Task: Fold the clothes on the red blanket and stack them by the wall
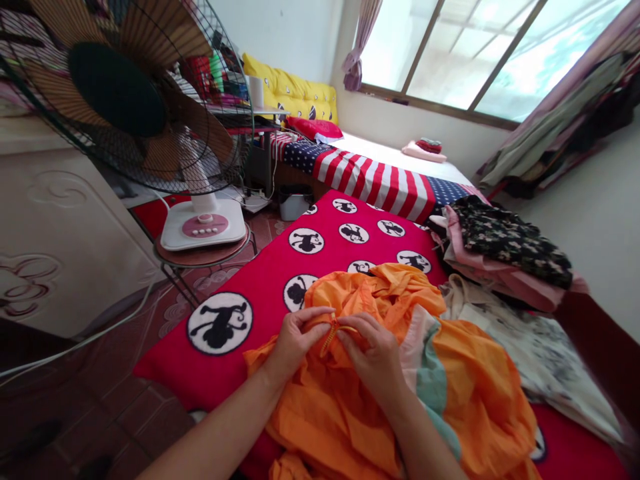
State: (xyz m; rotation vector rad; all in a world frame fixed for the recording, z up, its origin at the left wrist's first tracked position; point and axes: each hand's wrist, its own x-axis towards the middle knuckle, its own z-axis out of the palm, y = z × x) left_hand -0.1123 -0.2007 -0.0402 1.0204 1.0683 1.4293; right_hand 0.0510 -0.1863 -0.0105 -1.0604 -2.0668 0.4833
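Note:
A crumpled orange jacket (350, 407) with pale pink and teal panels lies in a heap on a red blanket (210, 393) printed with black-and-white circles. Both hands pinch its orange zipper (331, 335) at the top of the heap. My left hand (300, 343) holds the zipper from the left, and my right hand (367, 353) grips it from the right, their fingertips close together. The lower end of the zipper is hidden in the folds.
Folded pink and dark floral clothes (505, 250) and a pale patterned garment (530, 353) lie to the right. A standing fan (130, 100) is at the left beside a white cabinet (60, 233). Beyond is a bed (375, 173) with a stars-and-stripes cover.

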